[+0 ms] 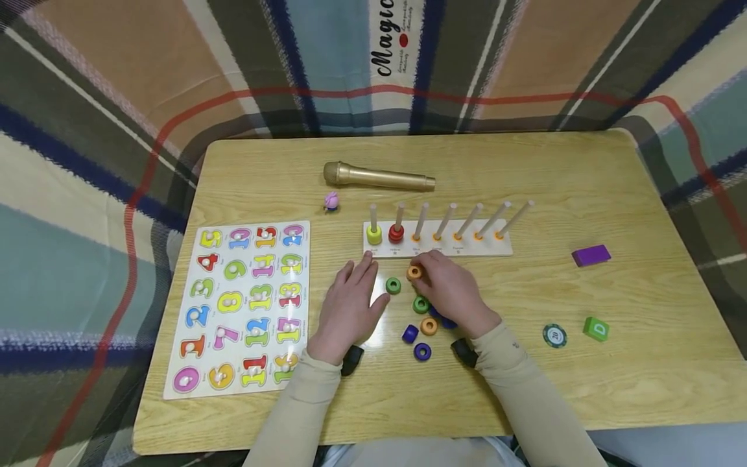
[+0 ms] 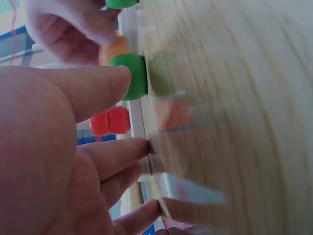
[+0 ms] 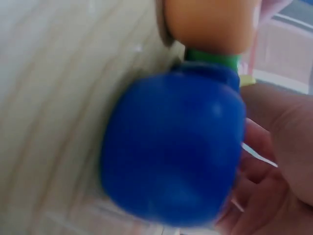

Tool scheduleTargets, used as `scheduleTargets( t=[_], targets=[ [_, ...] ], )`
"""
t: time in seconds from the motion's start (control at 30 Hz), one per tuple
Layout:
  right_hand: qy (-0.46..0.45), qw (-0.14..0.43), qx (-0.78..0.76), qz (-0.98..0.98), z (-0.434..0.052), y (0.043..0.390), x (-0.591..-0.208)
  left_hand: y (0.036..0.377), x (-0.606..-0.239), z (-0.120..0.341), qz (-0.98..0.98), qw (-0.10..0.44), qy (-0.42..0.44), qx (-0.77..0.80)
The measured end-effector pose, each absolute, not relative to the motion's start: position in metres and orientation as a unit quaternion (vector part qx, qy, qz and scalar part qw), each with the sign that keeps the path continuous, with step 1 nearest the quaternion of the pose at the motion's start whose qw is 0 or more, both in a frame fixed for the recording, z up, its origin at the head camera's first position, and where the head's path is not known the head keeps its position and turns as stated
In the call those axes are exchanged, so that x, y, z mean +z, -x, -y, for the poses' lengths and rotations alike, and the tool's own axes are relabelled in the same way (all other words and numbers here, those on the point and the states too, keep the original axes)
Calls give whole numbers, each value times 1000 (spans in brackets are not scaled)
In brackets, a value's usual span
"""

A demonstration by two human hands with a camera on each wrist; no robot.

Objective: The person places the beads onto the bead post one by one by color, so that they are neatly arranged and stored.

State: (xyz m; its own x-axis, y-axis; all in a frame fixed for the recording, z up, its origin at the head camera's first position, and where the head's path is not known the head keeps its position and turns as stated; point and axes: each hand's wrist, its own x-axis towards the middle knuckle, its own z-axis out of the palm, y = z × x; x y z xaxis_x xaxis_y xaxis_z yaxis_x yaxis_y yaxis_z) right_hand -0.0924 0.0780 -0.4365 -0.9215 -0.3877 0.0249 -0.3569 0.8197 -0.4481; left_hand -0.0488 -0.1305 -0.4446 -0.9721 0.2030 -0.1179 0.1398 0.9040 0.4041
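Between thumb and fingers of my right hand (image 1: 455, 292) is an orange ring (image 1: 411, 268), just in front of a white peg board (image 1: 408, 250). My left hand (image 1: 350, 305) lies on the table with its fingers extended, tips close to the board. Near its thumb sits a green ring (image 1: 388, 286); in the left wrist view the thumb overlaps this green ring (image 2: 136, 77), and contact is unclear. Yellow-green rings (image 1: 374, 235) stand on the first peg, red rings (image 1: 396, 235) on the second. A blue ring (image 3: 171, 152) fills much of the right wrist view.
Several loose rings, such as a blue one (image 1: 410, 334), lie between the hands. Left is a number puzzle board (image 1: 251, 256); behind are a gold microphone (image 1: 385, 178) and a small figurine (image 1: 331, 202). A purple block (image 1: 592, 255), green block (image 1: 596, 329) and round chip (image 1: 555, 335) lie right.
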Motion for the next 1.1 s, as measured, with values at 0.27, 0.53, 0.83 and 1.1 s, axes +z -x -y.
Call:
scheduleTargets(
  t=[0.27, 0.53, 0.83, 1.1],
  targets=[
    [134, -176, -370, -903, -86, 102, -408, 49, -443, 131, -972, 94, -84, 198],
    [130, -206, -383, -891, -74, 125, -383, 49, -442, 130, -969, 109, -74, 207],
    [127, -202, -354, -905, -69, 131, -376, 49, -442, 129, -968, 107, -72, 214],
    [117, -187, -374, -901, -80, 115, -377, 47, -441, 129, -968, 108, -77, 213]
  ],
)
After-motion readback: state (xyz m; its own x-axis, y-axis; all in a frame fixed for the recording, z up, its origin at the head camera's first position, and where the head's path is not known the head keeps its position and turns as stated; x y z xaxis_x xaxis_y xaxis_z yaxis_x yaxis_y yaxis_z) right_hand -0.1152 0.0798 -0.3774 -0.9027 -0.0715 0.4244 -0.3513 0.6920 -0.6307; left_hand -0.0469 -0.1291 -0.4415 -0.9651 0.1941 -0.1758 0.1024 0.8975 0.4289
